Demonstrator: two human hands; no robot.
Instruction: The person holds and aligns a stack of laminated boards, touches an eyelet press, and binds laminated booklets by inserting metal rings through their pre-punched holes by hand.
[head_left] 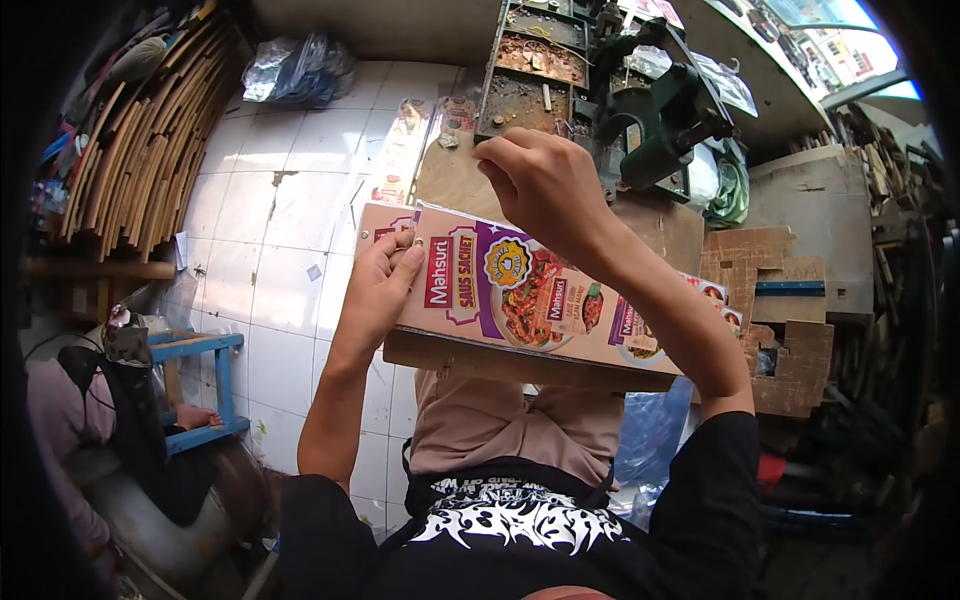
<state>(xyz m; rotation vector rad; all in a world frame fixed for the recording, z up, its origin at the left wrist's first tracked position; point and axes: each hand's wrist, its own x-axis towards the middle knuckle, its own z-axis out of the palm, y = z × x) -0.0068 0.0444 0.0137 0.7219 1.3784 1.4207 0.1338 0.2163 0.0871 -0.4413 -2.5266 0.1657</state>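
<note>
A stack of printed Mahsuri boards point(455, 290), brown-pink and purple, lies on a wooden work surface point(450, 185) in front of me. My left hand point(385, 270) grips the left end of the top board, its thumb on the printed face beside a small metal eyelet. Above the board's upper edge, my right hand point(535, 175) is raised with its fingers curled together near the parts tray. Whatever its fingertips may hold is too small to make out. A dark green press machine point(660, 130) stands just right of that hand.
A compartment tray point(540, 60) of small metal parts sits at the back. Wooden strips point(140, 150) lean at the left. Another person point(130, 430) sits at lower left by a blue frame point(225, 380). Cut brown boards point(800, 350) lie at right.
</note>
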